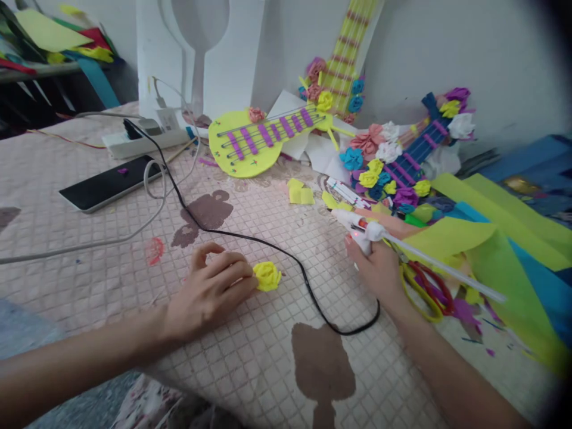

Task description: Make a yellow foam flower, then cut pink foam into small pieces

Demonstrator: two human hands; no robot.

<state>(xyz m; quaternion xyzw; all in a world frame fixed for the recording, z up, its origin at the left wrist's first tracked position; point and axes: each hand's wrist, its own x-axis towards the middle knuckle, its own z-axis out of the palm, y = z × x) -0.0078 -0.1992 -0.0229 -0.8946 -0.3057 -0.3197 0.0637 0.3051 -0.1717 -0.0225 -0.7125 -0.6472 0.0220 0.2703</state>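
Paper flower (267,276) on table (241,363), left of glue gun (373,230)

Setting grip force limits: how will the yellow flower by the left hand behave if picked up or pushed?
The yellow flower is probably light: it looks like thin, bunched paper. Its folded petals would likely squash under a firm pinch. Given its uneven outline, a push would probably slide it rather than roll it.

Was a craft workspace; couldn't tell home or school. Yellow toy guitar (254,149) sat on a patterned tablecloth (250,208). Right of it were flower-trimmed blue guitar (411,159), colored paper (451,238), glue gun (360,225). Power strip (158,143) sat left.
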